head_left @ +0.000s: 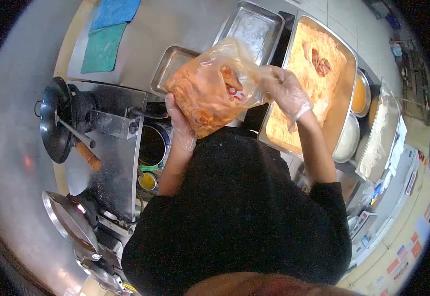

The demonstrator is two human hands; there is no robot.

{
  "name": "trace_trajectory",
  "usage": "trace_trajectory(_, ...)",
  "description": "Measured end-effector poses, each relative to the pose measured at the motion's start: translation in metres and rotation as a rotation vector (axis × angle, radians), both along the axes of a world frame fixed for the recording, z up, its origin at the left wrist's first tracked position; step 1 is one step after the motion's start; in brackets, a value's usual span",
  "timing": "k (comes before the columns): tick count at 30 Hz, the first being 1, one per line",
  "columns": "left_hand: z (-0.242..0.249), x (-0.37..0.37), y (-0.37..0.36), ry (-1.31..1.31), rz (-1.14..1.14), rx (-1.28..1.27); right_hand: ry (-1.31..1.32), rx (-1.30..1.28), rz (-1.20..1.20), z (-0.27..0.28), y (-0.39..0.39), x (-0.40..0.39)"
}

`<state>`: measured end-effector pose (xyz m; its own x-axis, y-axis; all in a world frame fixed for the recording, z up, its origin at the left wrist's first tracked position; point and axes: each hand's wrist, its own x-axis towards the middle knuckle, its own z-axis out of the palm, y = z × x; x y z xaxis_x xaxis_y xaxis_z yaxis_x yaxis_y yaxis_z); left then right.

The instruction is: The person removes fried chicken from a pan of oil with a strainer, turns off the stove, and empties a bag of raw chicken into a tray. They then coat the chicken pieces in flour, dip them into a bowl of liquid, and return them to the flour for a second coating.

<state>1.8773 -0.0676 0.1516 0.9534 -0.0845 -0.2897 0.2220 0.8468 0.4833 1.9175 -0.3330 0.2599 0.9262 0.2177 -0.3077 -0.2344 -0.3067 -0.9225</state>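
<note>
A clear plastic bag (205,93) full of orange, marinated-looking meat pieces, possibly chicken, is held up in front of me. My left hand (181,121), in a thin clear glove, grips its lower left side. With my right hand (286,93), gloved the same way, I pinch the bag's gathered edge on the right. Red print shows on the plastic near one darker piece. Just right of my right hand is a deep metal tray (349,54) of orange-tinted flour or breading, with a few reddish-brown pieces (321,63) on top.
Two metal trays, a large one (279,22) and a smaller one (156,74), rest on the steel counter behind the bag. Blue and green cloths (101,49) lie at upper left. A wok (52,128) and a pan (67,222) stand at left. A tray of white stuff (378,138) is at right.
</note>
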Motion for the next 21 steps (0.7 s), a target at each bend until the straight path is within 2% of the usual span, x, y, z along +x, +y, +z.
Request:
trace_trajectory(3,0.008,0.002,0.007,0.078,-0.065,0.048,0.131,-0.033,0.003,0.027,0.017,0.0)
trace_trajectory(5,-0.015,0.003,0.019,0.107,-0.105,0.009,0.057,0.007,0.183,0.036,0.034,-0.004)
trace_trajectory(6,-0.023,0.006,0.021,0.166,-0.2,0.003,-0.246,-0.198,0.315,0.019,0.04,-0.007)
trace_trajectory(7,-0.031,0.007,0.024,0.222,-0.295,-0.004,-0.251,-0.197,0.334,0.011,0.044,-0.007)
trace_trajectory(8,0.005,-0.001,0.026,0.177,-0.29,-0.129,-0.647,-0.367,0.405,0.014,0.057,-0.01)
trace_trajectory(9,0.014,-0.003,0.027,0.172,-0.273,-0.13,-1.048,-0.529,0.464,0.017,0.072,-0.015)
trace_trajectory(10,0.019,-0.002,0.027,0.046,-0.316,0.138,-0.58,0.068,0.223,0.014,0.095,-0.026)
trace_trajectory(11,0.021,-0.004,0.03,-0.079,-0.35,0.408,-0.587,0.07,0.244,0.025,0.103,-0.026)
trace_trajectory(12,0.026,-0.012,0.036,-0.443,-0.29,0.773,-0.425,0.075,0.289,0.042,0.111,-0.023)
trace_trajectory(13,0.03,-0.012,0.033,-0.434,-0.264,0.773,-0.255,0.076,0.334,0.054,0.118,-0.024)
trace_trajectory(15,0.048,-0.005,0.02,-0.759,0.161,1.384,-0.318,0.007,0.368,0.067,0.124,-0.031)
trace_trajectory(16,0.049,-0.005,0.025,-0.772,0.155,1.256,-0.384,-0.06,0.368,0.073,0.124,-0.035)
trace_trajectory(18,0.058,-0.004,0.032,-0.751,0.156,1.186,-0.521,-0.196,0.36,0.079,0.119,-0.035)
trace_trajectory(19,0.062,-0.002,0.036,-0.741,0.142,1.114,-0.525,-0.197,0.372,0.07,0.109,-0.028)
trace_trajectory(21,0.064,0.001,0.049,-0.764,0.095,1.082,-0.616,-0.057,0.225,0.036,0.076,-0.007)
